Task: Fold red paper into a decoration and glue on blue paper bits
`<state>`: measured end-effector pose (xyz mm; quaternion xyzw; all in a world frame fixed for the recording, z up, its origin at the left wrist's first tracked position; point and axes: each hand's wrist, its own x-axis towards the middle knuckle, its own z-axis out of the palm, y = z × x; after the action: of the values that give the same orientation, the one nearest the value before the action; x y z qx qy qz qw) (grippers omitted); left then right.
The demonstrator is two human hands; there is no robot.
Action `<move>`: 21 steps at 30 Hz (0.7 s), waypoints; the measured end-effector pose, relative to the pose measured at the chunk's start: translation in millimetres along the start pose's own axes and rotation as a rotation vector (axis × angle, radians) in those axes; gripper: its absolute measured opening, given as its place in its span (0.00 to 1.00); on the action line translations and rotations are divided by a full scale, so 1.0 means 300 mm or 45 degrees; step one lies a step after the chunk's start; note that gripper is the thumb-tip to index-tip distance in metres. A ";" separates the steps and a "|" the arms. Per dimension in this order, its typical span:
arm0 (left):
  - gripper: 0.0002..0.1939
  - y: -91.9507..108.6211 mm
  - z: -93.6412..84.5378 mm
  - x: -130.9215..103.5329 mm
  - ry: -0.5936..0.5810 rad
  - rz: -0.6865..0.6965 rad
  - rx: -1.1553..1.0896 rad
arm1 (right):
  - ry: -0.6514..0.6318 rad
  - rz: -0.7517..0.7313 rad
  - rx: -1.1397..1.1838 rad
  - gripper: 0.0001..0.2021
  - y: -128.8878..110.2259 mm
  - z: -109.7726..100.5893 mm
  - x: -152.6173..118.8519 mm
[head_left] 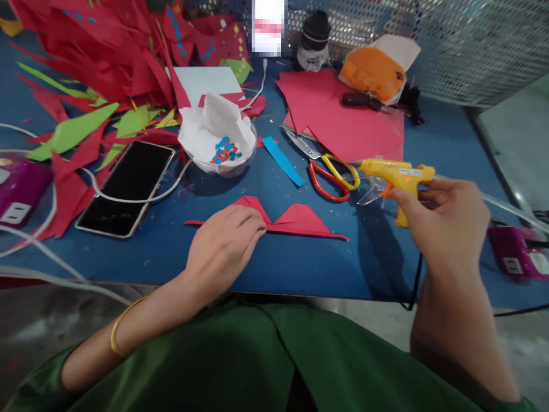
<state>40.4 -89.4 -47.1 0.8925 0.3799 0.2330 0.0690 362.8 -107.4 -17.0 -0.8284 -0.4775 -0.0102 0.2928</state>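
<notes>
Near the table's front edge lies a folded red paper piece point(302, 220) with two raised points. Across its left half rests my left hand point(227, 237), fingers together and pressed down on the paper around its middle; the fingertips are partly hidden. My right hand point(450, 217) grips a yellow hot glue gun point(397, 171) at the right, its nozzle pointing left and a clear glue stick trailing from its back. Scissors point(328, 171) with one red and one yellow handle lie left of the nozzle. A blue paper strip point(283, 161) is behind the red piece.
A bowl point(223, 166) lined with white paper holds small blue and red bits. Left are a phone point(126, 189), white cables and heaped red and green paper scraps point(86, 126). Red sheets point(351, 123), an orange packet point(373, 71) and a screwdriver point(362, 101) lie at back right.
</notes>
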 end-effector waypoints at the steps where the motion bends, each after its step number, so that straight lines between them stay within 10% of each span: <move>1: 0.11 -0.001 0.000 0.003 -0.006 0.004 0.015 | 0.011 0.072 -0.036 0.26 -0.005 0.001 0.004; 21: 0.12 0.037 0.019 -0.028 0.029 0.350 0.291 | -0.025 0.108 -0.041 0.32 -0.022 0.017 -0.007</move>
<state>45.2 -102.8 -51.8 0.9354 0.2792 0.2056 -0.0696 355.1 -104.1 -18.7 -0.8525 -0.4446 0.0029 0.2749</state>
